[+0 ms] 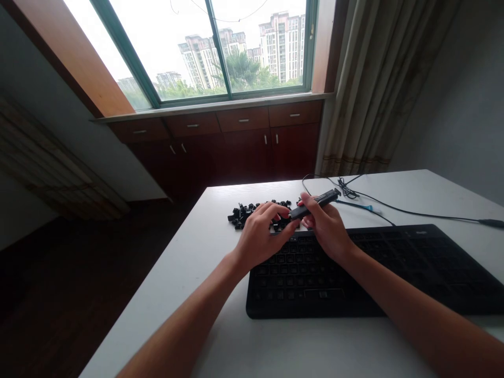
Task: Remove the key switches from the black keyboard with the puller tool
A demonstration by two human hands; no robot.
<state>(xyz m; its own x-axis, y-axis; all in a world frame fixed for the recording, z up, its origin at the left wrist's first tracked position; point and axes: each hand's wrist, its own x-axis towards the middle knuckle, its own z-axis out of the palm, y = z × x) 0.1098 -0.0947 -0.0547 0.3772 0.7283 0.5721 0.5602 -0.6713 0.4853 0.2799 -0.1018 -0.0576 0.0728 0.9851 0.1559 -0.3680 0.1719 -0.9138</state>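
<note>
My right hand point(328, 226) is closed around a long black key point(315, 203) that looks like a space bar, held tilted above the keyboard's back edge. The thumb and fingers of my left hand point(260, 231) close about the key's left end, where a small pale tip shows. Below both hands lies a black keyboard point(275, 307) with bare key sockets across its left part. In its front row, a long slot point(323, 294) stands without a key. Behind my left hand is a heap of loose black keycaps point(242, 212), partly hidden by the fingers.
A white table point(189, 262) carries everything. Behind the keyboard, a black cable point(417, 212) lies partly coiled, with a brush-like tool with a blue end point(366, 208) near it. Cabinets point(244, 152) and a window stand beyond the table; a curtain point(366, 89) hangs at right.
</note>
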